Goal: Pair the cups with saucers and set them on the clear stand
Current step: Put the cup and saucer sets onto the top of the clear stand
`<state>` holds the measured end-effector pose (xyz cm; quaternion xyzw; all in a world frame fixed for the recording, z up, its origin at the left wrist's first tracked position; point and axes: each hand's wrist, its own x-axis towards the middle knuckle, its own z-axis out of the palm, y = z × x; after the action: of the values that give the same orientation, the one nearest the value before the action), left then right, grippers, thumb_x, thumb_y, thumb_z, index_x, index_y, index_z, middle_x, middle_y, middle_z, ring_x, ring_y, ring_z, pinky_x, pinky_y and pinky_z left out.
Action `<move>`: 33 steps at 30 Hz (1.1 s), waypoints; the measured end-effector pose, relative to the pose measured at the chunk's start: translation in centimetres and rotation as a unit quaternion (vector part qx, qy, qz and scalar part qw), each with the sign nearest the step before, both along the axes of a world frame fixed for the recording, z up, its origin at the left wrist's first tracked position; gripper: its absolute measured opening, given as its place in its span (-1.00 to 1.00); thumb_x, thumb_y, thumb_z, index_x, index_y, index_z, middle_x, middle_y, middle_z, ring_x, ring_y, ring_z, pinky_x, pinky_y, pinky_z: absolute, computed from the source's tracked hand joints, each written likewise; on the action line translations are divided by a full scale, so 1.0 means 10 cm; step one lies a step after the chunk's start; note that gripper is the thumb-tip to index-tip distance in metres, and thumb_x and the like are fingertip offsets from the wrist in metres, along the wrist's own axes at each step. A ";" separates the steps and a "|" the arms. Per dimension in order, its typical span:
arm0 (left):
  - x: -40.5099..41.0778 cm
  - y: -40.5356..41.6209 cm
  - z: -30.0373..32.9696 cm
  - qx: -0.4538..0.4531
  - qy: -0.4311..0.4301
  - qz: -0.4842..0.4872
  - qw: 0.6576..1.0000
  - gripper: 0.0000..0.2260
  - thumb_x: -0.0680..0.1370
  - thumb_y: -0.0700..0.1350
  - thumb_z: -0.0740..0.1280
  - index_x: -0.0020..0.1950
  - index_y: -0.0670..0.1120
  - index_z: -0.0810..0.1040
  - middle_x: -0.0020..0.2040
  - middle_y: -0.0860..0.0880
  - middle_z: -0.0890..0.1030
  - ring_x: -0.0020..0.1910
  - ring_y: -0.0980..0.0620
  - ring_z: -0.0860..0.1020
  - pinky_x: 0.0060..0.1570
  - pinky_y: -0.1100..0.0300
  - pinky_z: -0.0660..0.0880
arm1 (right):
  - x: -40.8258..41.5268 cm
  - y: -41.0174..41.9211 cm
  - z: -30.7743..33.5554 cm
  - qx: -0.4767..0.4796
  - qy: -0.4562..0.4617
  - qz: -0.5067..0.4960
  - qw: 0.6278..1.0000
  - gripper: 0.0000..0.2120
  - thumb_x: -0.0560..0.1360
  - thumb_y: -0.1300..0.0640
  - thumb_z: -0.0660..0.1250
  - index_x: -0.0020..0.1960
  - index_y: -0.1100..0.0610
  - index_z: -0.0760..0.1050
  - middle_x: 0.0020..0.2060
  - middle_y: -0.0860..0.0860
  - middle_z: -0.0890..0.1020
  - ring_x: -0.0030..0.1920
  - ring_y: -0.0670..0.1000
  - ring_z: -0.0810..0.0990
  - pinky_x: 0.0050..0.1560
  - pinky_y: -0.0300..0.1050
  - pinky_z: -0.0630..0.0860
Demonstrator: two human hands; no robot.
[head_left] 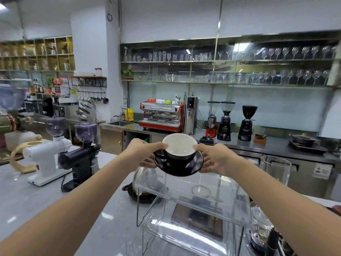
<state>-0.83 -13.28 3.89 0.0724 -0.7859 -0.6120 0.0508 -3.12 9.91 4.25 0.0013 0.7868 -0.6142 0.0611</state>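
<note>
A black cup [180,151] with a white inside sits on a black saucer [191,166], held in the air above the far edge of the clear stand [230,206]. My left hand [144,151] grips the saucer's left side, thumb at the cup's rim beside the handle. My right hand [215,158] grips the saucer's right side, thumb on the cup's rim. The stand is a clear acrylic two-level shelf on the grey counter; its top level carries nothing.
A white grinder [47,159] and a black grinder [81,154] stand on the counter at left. A glass pot [147,179] sits behind the stand, a tall glass [275,170] at right. Dark equipment lies at lower right [267,237].
</note>
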 end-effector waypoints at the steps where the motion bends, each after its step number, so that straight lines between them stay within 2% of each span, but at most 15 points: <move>1: -0.04 0.00 -0.02 -0.007 -0.013 -0.003 1.000 -0.62 0.39 -0.01 0.59 0.00 -0.27 0.65 -0.17 -0.24 0.74 -0.31 -0.11 0.74 -0.29 0.09 0.69 | -0.04 0.01 -0.02 0.008 -0.008 -0.001 1.000 -0.44 0.42 0.03 0.50 0.25 0.35 0.43 -0.23 0.23 0.66 -0.37 0.13 0.68 -0.29 -0.05 0.63; 5: -0.17 0.01 -0.08 -0.022 -0.048 -0.004 0.999 -0.55 0.38 -0.01 0.60 0.09 -0.29 0.60 -0.14 -0.27 0.72 -0.32 -0.13 0.71 -0.37 0.11 0.67 | -0.12 0.01 -0.08 0.048 -0.043 0.006 0.998 -0.50 0.44 0.01 0.47 0.17 0.34 0.42 -0.13 0.29 0.64 -0.20 0.21 0.69 -0.09 0.11 0.68; 11: -0.29 0.02 -0.11 -0.071 -0.094 -0.013 0.993 -0.45 0.42 0.03 0.56 0.23 -0.28 0.49 -0.10 -0.31 0.69 -0.30 -0.17 0.73 -0.32 0.05 0.70 | -0.22 0.00 -0.13 0.070 -0.095 0.017 0.993 -0.55 0.47 0.00 0.44 0.14 0.30 0.40 -0.05 0.34 0.62 -0.08 0.26 0.70 0.00 0.14 0.66; 19: -0.46 0.00 -0.17 -0.109 -0.125 -0.041 0.985 -0.45 0.48 0.06 0.51 0.33 -0.21 0.47 -0.04 -0.32 0.68 -0.23 -0.20 0.75 -0.15 0.03 0.71 | -0.31 -0.04 -0.20 0.090 -0.121 0.014 0.988 -0.54 0.51 -0.03 0.39 0.20 0.27 0.35 -0.06 0.34 0.57 -0.04 0.27 0.69 -0.02 0.09 0.66; 26: -0.58 -0.02 -0.24 -0.108 -0.137 -0.054 0.983 -0.45 0.50 0.02 0.49 0.39 -0.19 0.45 0.02 -0.34 0.66 -0.23 -0.22 0.74 -0.17 0.00 0.71 | -0.39 -0.07 -0.23 0.106 -0.106 0.013 0.989 -0.48 0.52 -0.02 0.39 0.32 0.28 0.37 0.17 0.37 0.55 -0.12 0.24 0.68 -0.12 0.06 0.67; 28: -0.60 -0.01 -0.26 -0.104 -0.139 -0.055 0.983 -0.45 0.50 0.01 0.49 0.39 -0.19 0.45 0.02 -0.33 0.66 -0.23 -0.22 0.74 -0.15 -0.02 0.71 | -0.41 -0.07 -0.25 0.108 -0.102 0.009 0.989 -0.50 0.51 -0.02 0.40 0.29 0.28 0.39 0.14 0.36 0.57 -0.12 0.23 0.68 -0.10 0.07 0.67; 31: -0.62 0.01 -0.28 -0.108 -0.141 -0.048 0.983 -0.47 0.50 0.00 0.49 0.36 -0.21 0.44 0.00 -0.30 0.65 -0.21 -0.22 0.74 -0.15 -0.01 0.71 | -0.46 -0.07 -0.29 0.104 -0.101 0.006 0.989 -0.53 0.50 -0.01 0.41 0.23 0.28 0.41 -0.04 0.32 0.62 -0.13 0.23 0.69 -0.05 0.10 0.67; 33: -0.64 0.01 -0.29 -0.113 -0.140 -0.046 0.983 -0.51 0.51 -0.01 0.49 0.33 -0.21 0.46 -0.01 -0.28 0.66 -0.20 -0.20 0.74 -0.16 -0.01 0.71 | -0.50 -0.06 -0.32 0.105 -0.096 0.009 0.990 -0.51 0.49 -0.01 0.42 0.26 0.30 0.41 -0.01 0.33 0.62 -0.14 0.23 0.70 -0.08 0.09 0.68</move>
<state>-7.22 -13.23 1.01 0.1149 -0.8521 -0.5044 -0.0798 -8.13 9.28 1.08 0.0600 0.8373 -0.5248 0.1413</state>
